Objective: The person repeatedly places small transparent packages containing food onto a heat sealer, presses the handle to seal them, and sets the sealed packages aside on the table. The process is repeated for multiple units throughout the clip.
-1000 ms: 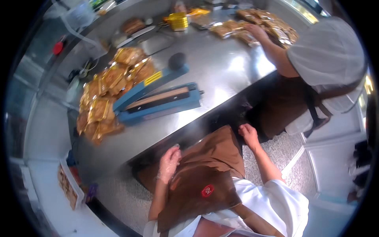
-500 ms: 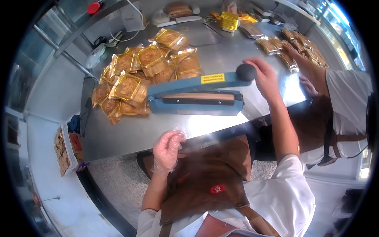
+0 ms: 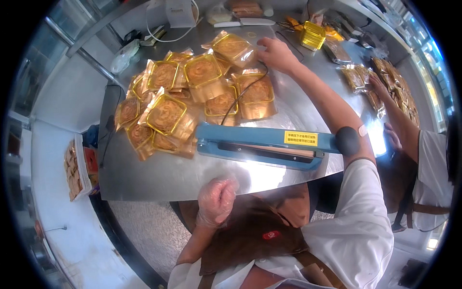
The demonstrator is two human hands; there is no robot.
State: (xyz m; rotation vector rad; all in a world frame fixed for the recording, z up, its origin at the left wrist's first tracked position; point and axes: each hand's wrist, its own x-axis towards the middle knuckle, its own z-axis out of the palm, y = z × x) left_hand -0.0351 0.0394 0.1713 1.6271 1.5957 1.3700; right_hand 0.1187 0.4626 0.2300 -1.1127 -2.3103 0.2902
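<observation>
Roughly a dozen bagged pastries in yellow trays piled on the steel surface (image 3: 144, 178), exact count unclear. One blue heat sealer (image 3: 260, 144) in front of them. Right hand (image 3: 275, 54), fingers spread, touches the farthest bagged pastry (image 3: 232, 46); earlier it sat on the sealer's knob (image 3: 347, 140). Gloved left hand (image 3: 217, 200) loosely curled, empty, unchanged at surface edge.

1. We have one view, from a fisheye camera worn on the head, looking steeply down at close range.
2. It faces forward over the steel table (image 3: 144, 178); straight edges bow toward the rim.
3. Our own apron (image 3: 250, 236) fills the lower edge.
</observation>
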